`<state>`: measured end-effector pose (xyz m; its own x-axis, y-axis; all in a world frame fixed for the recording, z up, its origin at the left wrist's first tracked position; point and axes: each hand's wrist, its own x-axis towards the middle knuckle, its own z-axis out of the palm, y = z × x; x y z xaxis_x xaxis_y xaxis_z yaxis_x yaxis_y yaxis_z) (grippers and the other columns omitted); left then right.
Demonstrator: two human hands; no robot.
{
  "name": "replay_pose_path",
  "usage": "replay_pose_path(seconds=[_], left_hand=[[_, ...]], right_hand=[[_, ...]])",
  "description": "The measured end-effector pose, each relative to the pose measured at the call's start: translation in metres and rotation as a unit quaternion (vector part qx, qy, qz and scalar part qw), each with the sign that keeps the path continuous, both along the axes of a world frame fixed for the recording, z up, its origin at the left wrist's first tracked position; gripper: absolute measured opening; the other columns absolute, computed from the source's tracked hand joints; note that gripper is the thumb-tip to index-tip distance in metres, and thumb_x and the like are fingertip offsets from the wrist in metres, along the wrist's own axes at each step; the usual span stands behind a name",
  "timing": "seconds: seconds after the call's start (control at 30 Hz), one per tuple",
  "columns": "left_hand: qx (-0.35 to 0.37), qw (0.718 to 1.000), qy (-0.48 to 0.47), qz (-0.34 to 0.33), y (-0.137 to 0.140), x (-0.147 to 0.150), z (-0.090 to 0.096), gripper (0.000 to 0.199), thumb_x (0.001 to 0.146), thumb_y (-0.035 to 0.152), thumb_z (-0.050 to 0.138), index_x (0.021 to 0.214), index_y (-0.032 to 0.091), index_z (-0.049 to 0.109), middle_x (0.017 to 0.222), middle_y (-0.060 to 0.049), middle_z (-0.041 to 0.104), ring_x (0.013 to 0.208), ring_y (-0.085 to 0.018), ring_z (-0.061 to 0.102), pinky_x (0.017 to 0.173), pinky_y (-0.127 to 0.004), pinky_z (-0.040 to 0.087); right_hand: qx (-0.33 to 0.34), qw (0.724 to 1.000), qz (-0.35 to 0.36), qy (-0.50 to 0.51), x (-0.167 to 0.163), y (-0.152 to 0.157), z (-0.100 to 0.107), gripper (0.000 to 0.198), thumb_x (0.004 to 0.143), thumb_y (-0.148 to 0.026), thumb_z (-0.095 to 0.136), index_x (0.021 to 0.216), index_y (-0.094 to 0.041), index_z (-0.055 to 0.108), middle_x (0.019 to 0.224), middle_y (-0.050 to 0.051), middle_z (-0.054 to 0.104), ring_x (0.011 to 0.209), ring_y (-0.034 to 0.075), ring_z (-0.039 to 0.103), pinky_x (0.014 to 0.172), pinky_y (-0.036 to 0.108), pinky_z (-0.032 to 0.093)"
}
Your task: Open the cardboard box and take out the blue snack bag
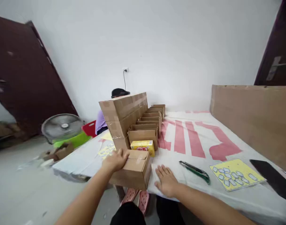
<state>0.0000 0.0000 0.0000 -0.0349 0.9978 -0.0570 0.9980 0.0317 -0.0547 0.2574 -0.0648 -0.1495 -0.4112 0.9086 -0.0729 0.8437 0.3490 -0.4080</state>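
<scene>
My left hand (115, 161) rests on the top left corner of a closed brown cardboard box (134, 170) at the table's near edge, fingers curled over it. Flat on the white cloth just right of that box lies my right hand (166, 180), palm down with fingers spread and nothing in it. A small yellow carton (143, 146) stands directly behind the box. Behind it runs a row of several open cardboard boxes (147, 123), with a tall stack of closed boxes (122, 117) along their left side.
A green utility knife (194, 171), a yellow sticker sheet (236, 174) and a dark phone (273, 178) lie at right. A large cardboard sheet (253, 115) leans at the far right. A person (102, 120) sits behind the stack. A floor fan (62, 126) stands left.
</scene>
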Motion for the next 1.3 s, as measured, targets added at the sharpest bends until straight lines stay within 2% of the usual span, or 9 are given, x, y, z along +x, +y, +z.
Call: replay_pose_path(seconds=[0.17,0.23,0.33,0.4,0.57,0.73,0.83,1.1,1.3], left_hand=[[-0.001,0.999,-0.007,-0.033,-0.009,0.016,0.001,0.069,0.090,0.061,0.021,0.125,0.010,0.053,0.118,-0.028,0.062,0.112,-0.041,0.061,0.092,-0.049,0.044],[0.011,0.998,-0.013,-0.057,-0.017,0.030,0.001,0.069,0.089,0.063,0.026,0.124,0.010,0.054,0.116,-0.027,0.063,0.109,-0.040,0.062,0.090,-0.048,0.045],[0.044,0.994,-0.042,-0.095,-0.029,0.057,-0.002,0.069,0.088,0.064,0.032,0.125,0.010,0.053,0.112,-0.027,0.063,0.105,-0.040,0.063,0.086,-0.049,0.047],[0.061,0.989,-0.075,-0.110,-0.033,0.074,-0.004,0.062,0.089,0.057,0.036,0.124,0.010,0.055,0.110,-0.027,0.064,0.105,-0.041,0.063,0.085,-0.051,0.047],[0.073,0.978,-0.160,-0.111,-0.030,0.101,-0.016,0.043,0.094,0.037,0.033,0.121,0.016,0.060,0.114,-0.022,0.064,0.107,-0.037,0.062,0.090,-0.052,0.044],[0.064,0.949,-0.296,-0.090,-0.019,0.096,-0.032,0.045,0.093,0.038,0.038,0.131,0.023,0.057,0.137,-0.014,0.054,0.125,-0.031,0.051,0.104,-0.045,0.038],[0.016,0.915,-0.382,-0.125,-0.010,0.086,-0.036,0.048,0.090,0.030,0.044,0.135,0.020,0.054,0.144,-0.008,0.051,0.132,-0.024,0.046,0.112,-0.034,0.032],[-0.069,0.835,-0.523,-0.159,-0.003,0.067,-0.047,0.079,0.070,0.039,0.070,0.143,0.022,0.044,0.137,-0.006,0.058,0.123,-0.027,0.056,0.103,-0.033,0.042],[-0.065,0.831,-0.529,-0.157,0.000,0.069,-0.049,0.090,0.058,0.040,0.080,0.140,0.023,0.046,0.128,-0.005,0.063,0.119,-0.027,0.058,0.102,-0.032,0.042]], right_hand=[[-0.007,0.995,0.100,0.018,0.035,-0.060,-0.008,0.093,0.081,-0.060,0.055,0.153,-0.015,0.015,0.160,0.016,0.006,0.147,0.034,0.001,0.118,0.054,0.004],[0.014,0.990,0.130,0.049,0.050,-0.072,-0.004,0.082,0.081,-0.059,0.056,0.149,-0.020,0.032,0.157,0.014,0.025,0.146,0.033,0.018,0.117,0.053,0.015],[0.099,0.990,0.060,0.080,0.077,-0.067,0.010,0.040,0.085,-0.044,0.055,0.118,-0.025,0.064,0.129,0.008,0.063,0.126,0.026,0.051,0.108,0.044,0.035],[0.148,0.986,-0.023,0.079,0.100,-0.053,0.020,0.028,0.086,-0.033,0.051,0.108,-0.023,0.067,0.118,0.009,0.068,0.116,0.024,0.056,0.104,0.041,0.039],[0.161,0.975,-0.149,0.018,0.150,-0.024,0.023,0.040,0.074,-0.022,0.062,0.114,-0.020,0.064,0.114,0.013,0.067,0.107,0.030,0.059,0.093,0.047,0.044],[0.179,0.971,-0.156,-0.030,0.165,-0.022,0.008,0.043,0.070,-0.012,0.059,0.112,-0.019,0.065,0.102,0.009,0.069,0.098,0.025,0.064,0.087,0.037,0.048],[0.221,0.962,-0.154,-0.050,0.168,-0.011,0.022,0.043,0.069,-0.007,0.054,0.108,-0.021,0.065,0.099,0.008,0.069,0.095,0.024,0.064,0.082,0.035,0.049],[0.418,0.903,-0.047,-0.088,0.118,0.026,0.130,0.040,0.086,-0.008,0.047,0.123,-0.020,0.058,0.111,0.011,0.063,0.102,0.025,0.056,0.087,0.039,0.041],[0.490,0.844,0.134,-0.172,0.027,0.030,0.159,0.031,0.090,-0.014,0.051,0.118,-0.022,0.062,0.108,0.009,0.064,0.100,0.024,0.051,0.090,0.040,0.030]])
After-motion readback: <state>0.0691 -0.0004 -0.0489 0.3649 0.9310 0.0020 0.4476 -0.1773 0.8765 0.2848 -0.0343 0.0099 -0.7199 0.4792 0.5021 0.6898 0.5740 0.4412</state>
